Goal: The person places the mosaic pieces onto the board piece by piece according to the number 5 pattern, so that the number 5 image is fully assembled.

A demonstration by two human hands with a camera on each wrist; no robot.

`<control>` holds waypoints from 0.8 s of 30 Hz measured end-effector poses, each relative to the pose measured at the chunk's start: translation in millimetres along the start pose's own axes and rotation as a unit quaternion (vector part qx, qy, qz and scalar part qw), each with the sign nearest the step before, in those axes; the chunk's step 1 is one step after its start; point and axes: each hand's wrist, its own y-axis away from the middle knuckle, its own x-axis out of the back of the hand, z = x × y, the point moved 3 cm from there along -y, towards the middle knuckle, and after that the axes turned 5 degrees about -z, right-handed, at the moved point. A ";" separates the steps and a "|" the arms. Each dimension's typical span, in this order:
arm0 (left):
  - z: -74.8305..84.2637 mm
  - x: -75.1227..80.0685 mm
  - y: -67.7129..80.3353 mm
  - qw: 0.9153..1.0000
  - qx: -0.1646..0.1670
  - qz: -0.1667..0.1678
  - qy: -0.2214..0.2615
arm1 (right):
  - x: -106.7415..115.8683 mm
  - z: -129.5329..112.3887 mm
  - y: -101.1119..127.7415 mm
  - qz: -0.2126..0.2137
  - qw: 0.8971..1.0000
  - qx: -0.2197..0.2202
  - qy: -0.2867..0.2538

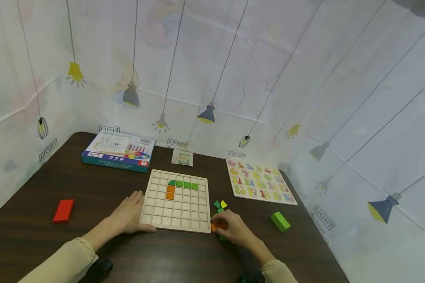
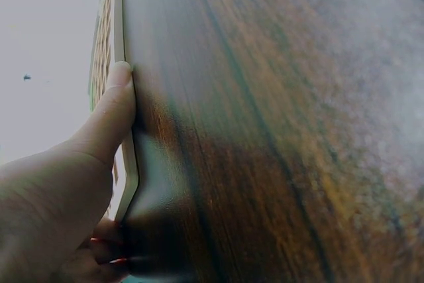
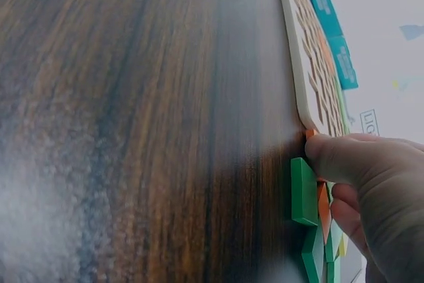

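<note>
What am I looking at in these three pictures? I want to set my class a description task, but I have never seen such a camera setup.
There is no machine here: a person works at a dark wooden table with bare hands. The wide picture comes from a camera on the person's head, looking down. The other two come from cameras strapped to each wrist, so they show the table sideways and very close.

In the middle lies a wooden grid board with some green and orange pieces already set in it. The left hand rests against the board's left edge, thumb pressed on its rim. The right hand pinches an orange piece beside a small pile of loose coloured pieces.

Around them: a red block, a green block, a number puzzle, a toy box and a small card.
</note>
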 end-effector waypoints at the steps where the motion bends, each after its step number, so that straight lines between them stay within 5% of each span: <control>1: 0.7 0.4 0.1 1.000 -0.002 0.001 -0.001 | 1.1 -0.2 0.8 0.003 1.000 -0.001 -0.009; 8: 4.2 3.4 2.9 1.000 -0.004 0.012 -0.006 | 6.3 0.4 4.0 0.015 0.998 0.004 -0.060; 15: 6.2 2.8 4.2 1.000 -0.004 0.011 0.013 | 7.3 1.3 -4.1 0.070 0.994 0.002 -0.087; 24: 5.1 3.0 4.0 1.000 0.001 0.005 0.013 | -3.4 -2.9 -33.4 0.128 0.989 0.027 -0.066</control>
